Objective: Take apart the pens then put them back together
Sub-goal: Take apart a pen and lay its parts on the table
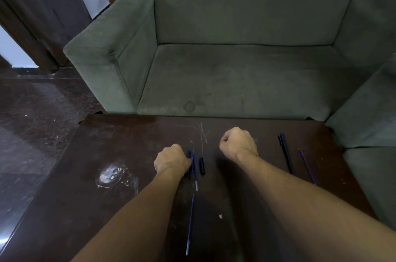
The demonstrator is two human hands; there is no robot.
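Pen parts lie on a dark wooden table point(120, 150). My left hand point(171, 161) rests on the table, its fingers curled onto a black pen barrel point(188, 174) that they partly hide. Right beside the barrel lies a blue refill point(194, 172), then a short black cap point(201, 166). A second blue refill point(190, 223) lies nearer me between my forearms. My right hand point(239, 144) is a closed fist above the table's middle, with nothing visible in it. At the right lie a whole black pen point(286, 153) and a third blue refill point(308, 166).
A green armchair point(235, 73) stands right behind the table's far edge, and another cushion point(368, 171) sits past the right edge. A white scuffed patch point(111, 175) marks the table at the left. Dark tiled floor point(32, 111) lies beyond the left edge.
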